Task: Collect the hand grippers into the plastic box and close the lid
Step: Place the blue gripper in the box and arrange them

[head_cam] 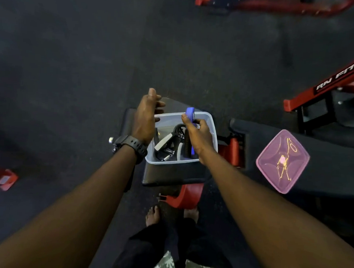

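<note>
A clear plastic box (211, 123) stands on a black padded bench seat (169, 176). Inside lie several hand grippers, one with grey handles (163, 143) and black ones beside it. My right hand (196, 135) is over the box, closed around a blue hand gripper (190, 113) whose top sticks up above my fingers. My left hand (146, 115) hovers at the box's left rim with fingers spread and nothing in it. The pink translucent lid (282, 161) lies apart on the black pad to the right.
Red gym machine frames (328, 81) stand at the right and top. A red frame foot (185, 196) sits under the bench, near my bare feet (152, 215). Another red piece (1, 178) lies at the left on the dark rubber floor.
</note>
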A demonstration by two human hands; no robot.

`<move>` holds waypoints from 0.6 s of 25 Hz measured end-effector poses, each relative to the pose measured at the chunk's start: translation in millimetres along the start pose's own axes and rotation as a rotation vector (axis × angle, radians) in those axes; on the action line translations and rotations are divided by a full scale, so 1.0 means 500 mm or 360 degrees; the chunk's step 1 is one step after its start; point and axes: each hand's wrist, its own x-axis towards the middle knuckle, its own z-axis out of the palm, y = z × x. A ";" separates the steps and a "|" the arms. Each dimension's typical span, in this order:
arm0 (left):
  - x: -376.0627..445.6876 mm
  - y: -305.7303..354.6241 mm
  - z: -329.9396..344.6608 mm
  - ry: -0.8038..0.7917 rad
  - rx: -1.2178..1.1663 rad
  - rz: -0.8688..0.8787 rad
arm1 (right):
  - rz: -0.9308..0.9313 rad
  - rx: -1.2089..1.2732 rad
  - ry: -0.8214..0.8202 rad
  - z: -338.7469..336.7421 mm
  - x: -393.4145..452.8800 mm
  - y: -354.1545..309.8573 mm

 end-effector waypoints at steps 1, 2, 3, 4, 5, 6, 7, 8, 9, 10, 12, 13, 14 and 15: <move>0.004 -0.010 0.008 0.0002 0.0005 -0.0017 | 0.0023 -0.0004 0.0002 -0.001 0.008 0.012; 0.009 -0.020 0.013 0.0002 0.0009 -0.0035 | 0.0049 0.0001 0.0009 0.000 0.015 0.023; 0.015 -0.034 0.018 -0.0002 0.0011 -0.0053 | 0.0075 0.0014 0.0021 0.003 0.022 0.031; 0.020 -0.048 0.022 -0.0007 0.0018 -0.0069 | 0.0093 0.0023 0.0037 0.009 0.027 0.039; 0.027 -0.064 0.024 -0.0023 0.0031 -0.0084 | 0.0109 0.0030 0.0060 0.017 0.032 0.046; 0.037 -0.082 0.027 -0.0047 0.0056 -0.0102 | 0.0131 0.0036 0.0093 0.028 0.041 0.053; 0.050 -0.101 0.028 -0.0075 0.0084 -0.0117 | 0.0163 0.0041 0.0126 0.042 0.051 0.058; 0.061 -0.119 0.026 -0.0108 0.0123 -0.0121 | 0.0208 0.0050 0.0157 0.056 0.061 0.061; 0.072 -0.138 0.024 -0.0154 0.0165 -0.0111 | 0.0270 0.0066 0.0195 0.069 0.073 0.065; 0.080 -0.153 0.022 -0.0205 0.0212 -0.0098 | 0.0345 0.0087 0.0241 0.081 0.086 0.069; 0.090 -0.176 0.022 -0.0276 0.0255 -0.0090 | 0.0492 0.0123 0.0338 0.097 0.103 0.076; 0.095 -0.186 0.024 -0.0288 0.0248 -0.0096 | 0.0554 0.0147 0.0385 0.105 0.110 0.078; 0.102 -0.195 0.025 -0.0299 0.0247 -0.0126 | 0.0615 0.0190 0.0427 0.113 0.117 0.081; 0.112 -0.204 0.027 -0.0311 0.0277 -0.0172 | 0.0675 0.0260 0.0451 0.121 0.124 0.083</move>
